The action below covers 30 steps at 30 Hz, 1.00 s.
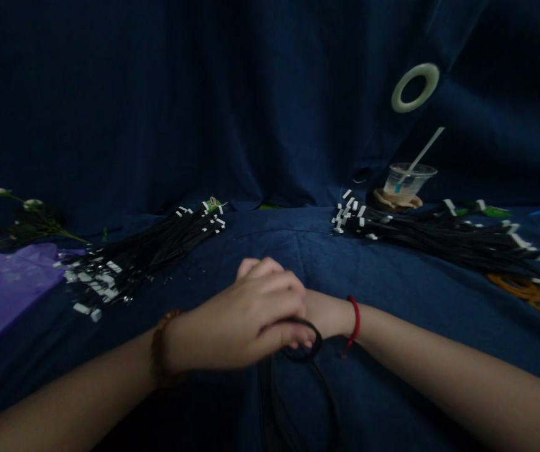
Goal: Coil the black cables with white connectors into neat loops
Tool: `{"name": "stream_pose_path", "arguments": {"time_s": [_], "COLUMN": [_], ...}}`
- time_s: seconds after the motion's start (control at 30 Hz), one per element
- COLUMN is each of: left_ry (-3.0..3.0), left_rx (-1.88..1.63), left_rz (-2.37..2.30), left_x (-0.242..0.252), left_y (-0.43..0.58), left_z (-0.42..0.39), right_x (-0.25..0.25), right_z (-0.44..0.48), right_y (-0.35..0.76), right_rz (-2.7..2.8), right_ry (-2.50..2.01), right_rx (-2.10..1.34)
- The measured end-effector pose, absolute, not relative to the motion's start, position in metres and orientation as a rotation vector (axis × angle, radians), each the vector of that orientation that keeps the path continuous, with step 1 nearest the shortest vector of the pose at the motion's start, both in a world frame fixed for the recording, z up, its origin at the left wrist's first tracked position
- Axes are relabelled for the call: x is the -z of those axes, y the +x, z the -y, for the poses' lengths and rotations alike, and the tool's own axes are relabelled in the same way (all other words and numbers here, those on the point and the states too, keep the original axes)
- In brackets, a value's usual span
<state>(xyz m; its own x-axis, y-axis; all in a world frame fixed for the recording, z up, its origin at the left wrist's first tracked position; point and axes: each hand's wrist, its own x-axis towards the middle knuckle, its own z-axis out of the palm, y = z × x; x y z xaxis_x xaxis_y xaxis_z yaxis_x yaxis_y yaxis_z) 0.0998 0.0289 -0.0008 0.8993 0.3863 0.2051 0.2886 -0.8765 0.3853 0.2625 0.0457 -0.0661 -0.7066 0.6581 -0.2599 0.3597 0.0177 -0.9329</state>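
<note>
My left hand [255, 320] is curled over my right hand near the middle of the view, with its thumb toward me. Its fingers are closed on a thin black cable [318, 342], which loops around by the thumb. More black strands [272, 408] hang down below the hands. My right hand [319, 312] comes in from the right and shows only near its wrist; the left hand hides its fingers. A brown beaded bracelet is on the left wrist, a red cord on the right one.
Bundles of black cables with white ends lie at left [157, 251] and right [430, 235]. Purple plastic [16, 289] and white-budded flowers [32, 207] are far left. A clear cup [411, 179], orange cords [529, 295] and a tape roll [398, 94] are at right. Dark blue cloth covers the table.
</note>
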Motion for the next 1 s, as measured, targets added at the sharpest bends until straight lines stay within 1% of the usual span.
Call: {"name": "stream_pose_path", "arguments": {"time_s": [0.1,0.23,0.33,0.4,0.53,0.67,0.73,0.83,1.0], "left_ry": [2.311,2.144,2.092,2.167,2.54,2.8,2.901,2.949,2.638], "left_rx": [-0.732,-0.808,-0.847,-0.773,-0.416,-0.183,-0.156,-0.208,-0.303], "left_rz": [-0.615,-0.709,-0.694,-0.703,-0.907,-0.789,-0.741,-0.711,-0.651], "left_x": [0.025,0.061,0.066,0.062,0.055,0.058,0.061,0.062,0.06], "left_y": [0.107,0.102,0.08,0.063,0.047,0.049,0.05,0.05,0.053], "left_z": [-0.066,-0.079,-0.061,-0.044,-0.026,-0.031,-0.034,-0.036,-0.035], "right_x": [0.064,0.061,0.061,0.062,0.063,0.064,0.064,0.065,0.064], "right_z": [-0.041,-0.041,-0.042,-0.042,-0.042,-0.04,-0.04,-0.038,-0.035], "right_y": [0.256,0.253,0.255,0.257,0.259,0.259,0.258,0.256,0.253], "right_rz": [1.957,1.836,1.793,1.779,1.776,1.793,1.816,1.849,1.851], "right_ry": [-1.061,-1.13,-1.117,-1.098,-1.084,-1.086,-1.084,-1.076,-1.068], "right_rx": [-1.873,-1.922,-1.936,-1.933,-1.92,-1.915,-1.932,-1.956,-1.927]}}
